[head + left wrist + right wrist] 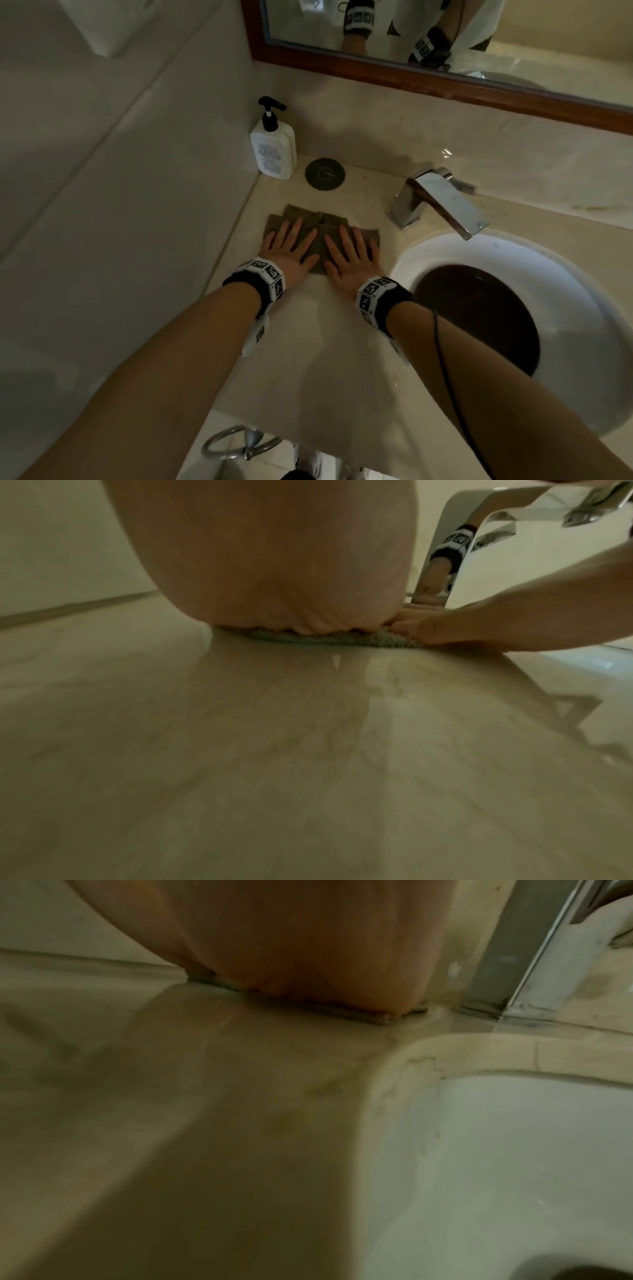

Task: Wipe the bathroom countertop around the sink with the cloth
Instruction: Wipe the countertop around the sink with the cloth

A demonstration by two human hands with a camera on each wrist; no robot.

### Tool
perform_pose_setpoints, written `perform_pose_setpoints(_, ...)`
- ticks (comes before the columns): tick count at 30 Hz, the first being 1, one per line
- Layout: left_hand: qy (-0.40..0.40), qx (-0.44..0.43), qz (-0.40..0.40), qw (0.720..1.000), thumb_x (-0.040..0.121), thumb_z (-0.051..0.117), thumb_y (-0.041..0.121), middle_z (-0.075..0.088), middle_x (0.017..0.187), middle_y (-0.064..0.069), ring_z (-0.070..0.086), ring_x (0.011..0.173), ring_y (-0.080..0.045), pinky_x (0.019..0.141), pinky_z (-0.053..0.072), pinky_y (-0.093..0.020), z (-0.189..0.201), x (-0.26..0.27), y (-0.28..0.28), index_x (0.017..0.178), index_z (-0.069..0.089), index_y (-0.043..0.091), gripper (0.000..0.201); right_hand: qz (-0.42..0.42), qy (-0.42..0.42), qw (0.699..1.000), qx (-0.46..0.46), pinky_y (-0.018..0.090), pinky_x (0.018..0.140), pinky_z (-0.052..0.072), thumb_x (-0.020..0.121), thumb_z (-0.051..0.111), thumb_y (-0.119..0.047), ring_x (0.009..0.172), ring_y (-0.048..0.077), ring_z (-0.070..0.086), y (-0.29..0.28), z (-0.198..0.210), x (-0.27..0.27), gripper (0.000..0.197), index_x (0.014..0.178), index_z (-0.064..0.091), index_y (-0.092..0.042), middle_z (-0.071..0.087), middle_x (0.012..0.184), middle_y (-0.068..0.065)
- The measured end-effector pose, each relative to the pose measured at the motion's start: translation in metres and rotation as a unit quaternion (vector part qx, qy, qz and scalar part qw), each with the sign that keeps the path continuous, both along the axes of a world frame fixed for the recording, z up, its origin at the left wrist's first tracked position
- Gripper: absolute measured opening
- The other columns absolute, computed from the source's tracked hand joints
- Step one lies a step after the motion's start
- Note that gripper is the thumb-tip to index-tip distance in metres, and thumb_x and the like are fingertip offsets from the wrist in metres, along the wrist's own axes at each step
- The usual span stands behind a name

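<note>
A brownish-green cloth (320, 222) lies flat on the beige marble countertop (308, 342), left of the sink (582, 308). My left hand (291, 245) presses on its left part with straight, spread fingers. Beside it my right hand (349, 253) presses flat on the right part. In the left wrist view the heel of my left hand (274, 574) bears on the cloth's edge (308, 639), with the right hand (496, 626) alongside. The right wrist view shows my right palm (291, 947) on the cloth's edge (342, 1010), close to the sink rim (445, 1053).
A white pump bottle (273, 147) stands in the back corner by the left wall, with a dark round disc (324, 173) next to it. A chrome faucet (442, 202) reaches over the sink. A wood-framed mirror (445, 41) hangs behind. A wet streak (359, 696) trails behind the cloth.
</note>
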State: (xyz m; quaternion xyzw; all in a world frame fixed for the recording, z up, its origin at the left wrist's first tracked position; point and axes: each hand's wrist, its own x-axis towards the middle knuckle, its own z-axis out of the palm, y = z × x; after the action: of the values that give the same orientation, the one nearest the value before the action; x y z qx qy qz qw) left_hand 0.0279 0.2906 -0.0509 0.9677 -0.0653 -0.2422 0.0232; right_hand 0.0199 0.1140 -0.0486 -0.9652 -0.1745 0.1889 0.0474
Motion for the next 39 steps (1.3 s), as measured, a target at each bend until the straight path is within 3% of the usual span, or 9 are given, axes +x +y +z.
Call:
perform_pose_setpoints(5, -0.017, 0.004, 0.042, 0.999, 0.098, 0.016, 0.059, -0.022, 0.16, 0.002, -0.017, 0.147, -0.022, 0.119, -0.005, -0.042, 0.001, -0.052, 0.007, 0.151, -0.01, 0.038, 0.062, 0.041, 0.009, 0.999, -0.006, 0.047, 0.117, -0.01, 0.098, 0.009, -0.055, 0.147, 0.023, -0.017, 0.008, 0.0, -0.036, 0.06, 0.152, -0.005, -0.034, -0.017, 0.16, -0.001)
perform_pose_setpoints(8, -0.017, 0.007, 0.067, 0.998, 0.098, 0.014, 0.058, -0.022, 0.16, 0.001, -0.017, 0.147, -0.022, 0.119, -0.006, -0.042, 0.001, -0.086, 0.004, 0.151, -0.01, 0.037, 0.062, 0.069, 0.003, 0.998, -0.003, 0.047, 0.116, -0.009, 0.075, -0.017, -0.06, 0.147, 0.025, -0.014, 0.008, 0.001, -0.064, 0.083, 0.152, -0.003, -0.034, -0.014, 0.161, 0.0)
perform_pose_setpoints(11, -0.011, 0.013, 0.083, 0.996, 0.098, 0.012, 0.059, -0.024, 0.159, 0.001, -0.019, 0.147, -0.022, 0.118, -0.007, -0.042, 0.001, -0.117, 0.0, 0.151, -0.013, 0.037, 0.062, 0.092, 0.007, 0.996, -0.006, 0.048, 0.116, -0.008, 0.068, -0.022, -0.058, 0.147, 0.026, -0.014, 0.004, 0.001, -0.093, 0.09, 0.152, -0.005, -0.032, -0.015, 0.161, 0.001)
perform_pose_setpoints(16, 0.002, 0.013, 0.113, 0.994, 0.097, 0.011, 0.06, -0.028, 0.158, 0.001, -0.021, 0.146, -0.022, 0.119, -0.007, -0.043, 0.003, -0.164, -0.008, 0.15, -0.016, 0.037, 0.063, 0.12, 0.008, 0.993, -0.007, 0.048, 0.116, -0.008, 0.076, -0.019, -0.059, 0.147, 0.026, -0.016, -0.003, 0.004, -0.129, 0.082, 0.152, -0.007, -0.031, -0.017, 0.16, 0.001)
perform_pose_setpoints(18, 0.005, 0.019, 0.116, 0.993, 0.097, 0.011, 0.06, -0.028, 0.157, 0.001, -0.022, 0.146, -0.022, 0.119, -0.007, -0.043, 0.005, -0.178, -0.011, 0.15, -0.015, 0.037, 0.064, 0.13, 0.002, 0.991, -0.013, 0.048, 0.117, -0.008, 0.093, -0.003, -0.058, 0.147, 0.026, -0.017, -0.006, 0.003, -0.143, 0.065, 0.152, -0.01, -0.031, -0.02, 0.16, 0.0)
perform_pose_setpoints(21, 0.019, 0.023, 0.111, 0.993, 0.096, 0.011, 0.062, -0.029, 0.157, 0.003, -0.023, 0.145, -0.021, 0.119, -0.007, -0.043, 0.008, -0.192, -0.012, 0.15, -0.015, 0.038, 0.064, 0.128, 0.012, 0.991, -0.017, 0.048, 0.117, -0.01, 0.1, 0.009, -0.053, 0.146, 0.026, -0.02, -0.01, 0.0, -0.164, 0.06, 0.151, -0.013, -0.031, -0.023, 0.159, 0.0)
perform_pose_setpoints(27, 0.018, 0.025, 0.087, 0.996, 0.096, 0.014, 0.062, -0.028, 0.157, 0.003, -0.023, 0.146, -0.02, 0.119, -0.006, -0.042, 0.01, -0.183, -0.007, 0.15, -0.013, 0.038, 0.065, 0.134, 0.021, 0.991, -0.014, 0.047, 0.115, -0.011, 0.076, -0.021, -0.058, 0.146, 0.025, -0.02, -0.008, 0.004, -0.16, 0.08, 0.151, -0.013, -0.031, -0.023, 0.159, 0.0)
perform_pose_setpoints(36, 0.017, 0.022, 0.07, 0.997, 0.096, 0.011, 0.063, -0.027, 0.158, 0.003, -0.023, 0.145, -0.02, 0.119, -0.008, -0.041, 0.004, -0.112, 0.019, 0.15, -0.015, 0.039, 0.064, 0.095, 0.015, 0.995, -0.006, 0.047, 0.116, -0.009, 0.073, -0.02, -0.058, 0.147, 0.024, -0.018, 0.018, 0.002, -0.1, 0.083, 0.152, -0.01, -0.032, -0.019, 0.16, 0.0)
perform_pose_setpoints(39, 0.017, 0.018, 0.064, 0.998, 0.096, 0.012, 0.063, -0.026, 0.158, 0.003, -0.022, 0.146, -0.021, 0.119, -0.007, -0.042, 0.004, -0.087, 0.028, 0.15, -0.014, 0.04, 0.064, 0.081, 0.019, 0.997, -0.009, 0.047, 0.116, -0.009, 0.085, -0.01, -0.06, 0.147, 0.024, -0.017, 0.027, 0.005, -0.078, 0.073, 0.152, -0.008, -0.032, -0.018, 0.16, 0.0)
